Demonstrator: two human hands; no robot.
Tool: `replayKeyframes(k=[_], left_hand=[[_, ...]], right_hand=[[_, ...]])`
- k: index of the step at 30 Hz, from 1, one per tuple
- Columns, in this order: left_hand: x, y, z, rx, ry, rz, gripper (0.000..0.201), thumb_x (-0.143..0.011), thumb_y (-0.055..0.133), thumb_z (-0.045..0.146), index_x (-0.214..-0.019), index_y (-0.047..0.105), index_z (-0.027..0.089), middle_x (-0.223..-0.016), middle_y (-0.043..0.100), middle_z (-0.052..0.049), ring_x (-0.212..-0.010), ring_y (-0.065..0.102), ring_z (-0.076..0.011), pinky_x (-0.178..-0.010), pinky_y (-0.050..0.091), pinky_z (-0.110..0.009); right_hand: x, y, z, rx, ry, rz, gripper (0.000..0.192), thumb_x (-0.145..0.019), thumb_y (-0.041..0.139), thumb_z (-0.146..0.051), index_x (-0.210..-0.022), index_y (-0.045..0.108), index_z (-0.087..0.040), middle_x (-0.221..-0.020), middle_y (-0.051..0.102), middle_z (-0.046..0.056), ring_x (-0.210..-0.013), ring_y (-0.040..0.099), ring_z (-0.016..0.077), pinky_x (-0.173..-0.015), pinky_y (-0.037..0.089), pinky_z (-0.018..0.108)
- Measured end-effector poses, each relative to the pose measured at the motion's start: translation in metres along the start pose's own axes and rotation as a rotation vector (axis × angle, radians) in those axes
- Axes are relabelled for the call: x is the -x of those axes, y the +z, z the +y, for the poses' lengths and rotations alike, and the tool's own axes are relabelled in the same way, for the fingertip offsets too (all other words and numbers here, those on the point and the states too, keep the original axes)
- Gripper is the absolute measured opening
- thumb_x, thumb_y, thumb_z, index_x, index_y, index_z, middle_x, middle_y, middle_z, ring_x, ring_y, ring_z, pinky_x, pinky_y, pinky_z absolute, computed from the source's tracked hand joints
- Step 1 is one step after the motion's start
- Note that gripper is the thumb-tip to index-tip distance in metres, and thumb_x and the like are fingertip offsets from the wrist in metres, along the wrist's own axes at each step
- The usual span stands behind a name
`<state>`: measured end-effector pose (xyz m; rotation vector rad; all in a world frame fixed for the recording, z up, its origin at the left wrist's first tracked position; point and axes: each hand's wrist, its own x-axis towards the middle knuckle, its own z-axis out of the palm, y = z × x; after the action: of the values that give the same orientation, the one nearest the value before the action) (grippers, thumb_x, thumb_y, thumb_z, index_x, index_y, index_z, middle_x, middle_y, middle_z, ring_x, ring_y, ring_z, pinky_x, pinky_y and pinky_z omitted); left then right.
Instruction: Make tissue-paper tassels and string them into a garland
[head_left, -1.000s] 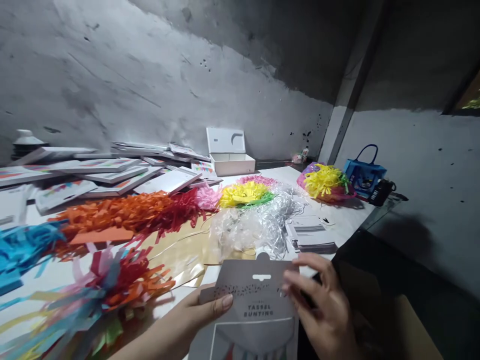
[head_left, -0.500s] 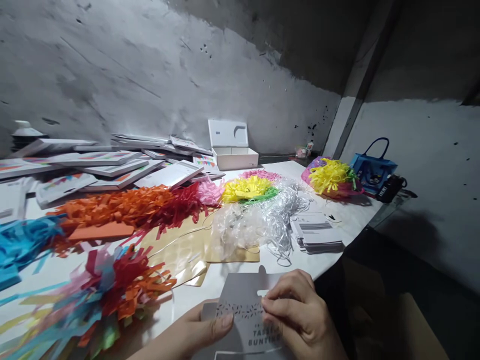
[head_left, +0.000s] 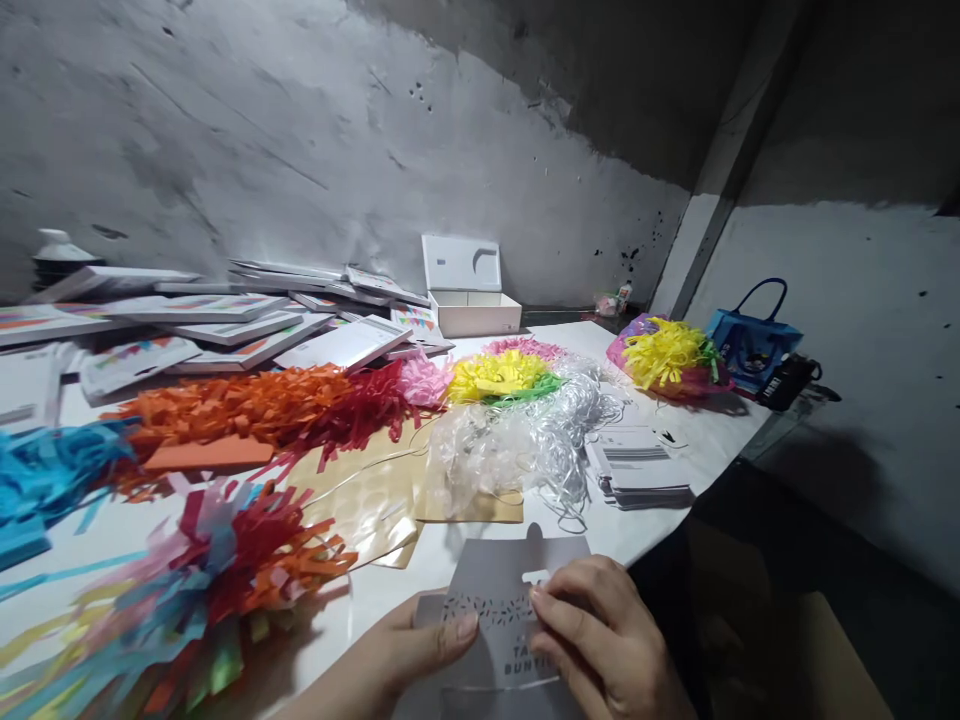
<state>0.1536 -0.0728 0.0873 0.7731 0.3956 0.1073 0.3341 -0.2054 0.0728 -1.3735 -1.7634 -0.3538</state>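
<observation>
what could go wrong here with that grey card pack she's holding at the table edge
1. The grey card pack is held by both hands, left hand and right hand, past the table's near edge; a slipped grip could drop it to the floor.
2. The loose multicolour tassel pile lies close beside the left hand and might get snagged or dragged.
3. Pinching near the hang-hole tab may crease it.

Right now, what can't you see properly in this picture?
All in the head view:
- Grey pack: its lower part is cut off by the bottom edge; the right hand covers part of its print, the left hand its left edge.
- White box: its inside is hidden by its own wall.
- Blue bag: its contents are hidden by its side.
- Tassels at bottom left: blurred and cut off by the edge.
</observation>
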Motion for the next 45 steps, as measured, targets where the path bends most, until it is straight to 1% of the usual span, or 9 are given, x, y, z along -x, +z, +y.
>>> replayKeyframes(k=[5, 9, 16, 24, 29, 35, 42, 43, 45], left_hand=[[-0.004, -0.003, -0.006, 0.035, 0.012, -0.012, 0.042, -0.075, 0.082, 0.033, -0.11, 0.076, 0.01, -0.1, 0.078, -0.019, -0.097, 0.073, -0.0363, -0.095, 0.052, -0.045], [-0.005, -0.004, -0.009, 0.026, -0.004, -0.025, 0.037, -0.077, 0.08, 0.034, -0.107, 0.078, 0.012, -0.098, 0.079, -0.017, -0.094, 0.074, -0.0337, -0.094, 0.052, -0.044], [-0.005, -0.008, -0.011, 0.019, 0.005, -0.01, 0.043, -0.079, 0.079, 0.036, -0.114, 0.074, 0.012, -0.105, 0.077, -0.018, -0.098, 0.073, -0.0327, -0.094, 0.051, -0.042], [-0.004, -0.004, -0.012, 0.018, 0.004, 0.039, 0.03, -0.08, 0.078, 0.028, -0.104, 0.078, 0.011, -0.086, 0.079, -0.014, -0.075, 0.073, -0.0245, -0.087, 0.053, -0.038], [-0.008, -0.002, -0.014, 0.024, 0.014, -0.007, 0.032, -0.078, 0.08, 0.031, -0.105, 0.079, 0.014, -0.082, 0.079, -0.01, -0.071, 0.073, -0.0237, -0.089, 0.052, -0.039], [-0.009, -0.004, -0.013, -0.057, 0.039, -0.031, 0.037, -0.076, 0.083, 0.037, -0.106, 0.079, 0.015, -0.087, 0.08, -0.011, -0.084, 0.073, -0.0271, -0.083, 0.052, -0.036], [-0.011, -0.005, -0.017, -0.023, -0.014, 0.13, 0.038, -0.073, 0.085, 0.033, -0.105, 0.078, 0.015, -0.095, 0.08, -0.013, -0.089, 0.074, -0.0298, -0.087, 0.053, -0.039], [-0.011, -0.006, -0.017, -0.009, -0.027, 0.124, 0.039, -0.072, 0.085, 0.034, -0.105, 0.078, 0.014, -0.096, 0.08, -0.014, -0.088, 0.074, -0.0309, -0.086, 0.053, -0.04], [-0.012, -0.009, -0.015, 0.016, -0.024, 0.11, 0.04, -0.073, 0.084, 0.035, -0.105, 0.077, 0.013, -0.099, 0.079, -0.016, -0.089, 0.075, -0.0321, -0.087, 0.054, -0.042]], right_hand=[[-0.003, -0.009, -0.003, -0.095, 0.093, -0.094, 0.019, -0.09, 0.063, -0.008, -0.104, 0.066, -0.02, -0.09, 0.066, 0.005, -0.083, 0.063, 0.0176, -0.073, 0.056, 0.029], [-0.007, -0.011, -0.002, -0.177, 0.146, -0.101, 0.015, -0.09, 0.063, -0.008, -0.098, 0.068, -0.021, -0.086, 0.066, 0.003, -0.081, 0.063, 0.0165, -0.071, 0.055, 0.028], [-0.009, -0.003, -0.002, -0.077, 0.067, -0.068, 0.017, -0.09, 0.06, -0.005, -0.1, 0.067, -0.017, -0.083, 0.065, 0.005, -0.078, 0.06, 0.0179, -0.07, 0.052, 0.032], [-0.004, 0.005, 0.002, 0.04, -0.051, 0.046, 0.019, -0.094, 0.051, -0.007, -0.098, 0.068, -0.014, -0.079, 0.065, 0.006, -0.073, 0.059, 0.017, -0.077, 0.051, 0.037], [-0.007, -0.002, -0.002, 0.169, -0.105, -0.074, 0.019, -0.093, 0.052, -0.004, -0.097, 0.068, -0.012, -0.079, 0.067, 0.007, -0.073, 0.062, 0.0182, -0.079, 0.053, 0.038], [-0.011, -0.007, -0.002, 0.225, -0.126, -0.101, 0.017, -0.092, 0.053, -0.004, -0.097, 0.067, -0.011, -0.079, 0.068, 0.008, -0.073, 0.063, 0.0184, -0.081, 0.052, 0.04], [-0.002, 0.018, -0.001, 0.283, -0.124, 0.106, 0.017, -0.093, 0.051, -0.009, -0.086, 0.064, -0.016, -0.069, 0.065, 0.002, -0.063, 0.062, 0.0135, -0.08, 0.05, 0.036], [0.004, 0.018, 0.0, 0.271, -0.062, 0.158, 0.016, -0.094, 0.052, -0.011, -0.086, 0.064, -0.018, -0.071, 0.066, 0.001, -0.066, 0.063, 0.0137, -0.08, 0.051, 0.034], [0.021, 0.011, 0.008, 0.229, 0.177, 0.349, 0.016, -0.096, 0.053, -0.02, -0.083, 0.062, -0.021, -0.075, 0.066, 0.001, -0.072, 0.065, 0.0149, -0.074, 0.051, 0.03]])
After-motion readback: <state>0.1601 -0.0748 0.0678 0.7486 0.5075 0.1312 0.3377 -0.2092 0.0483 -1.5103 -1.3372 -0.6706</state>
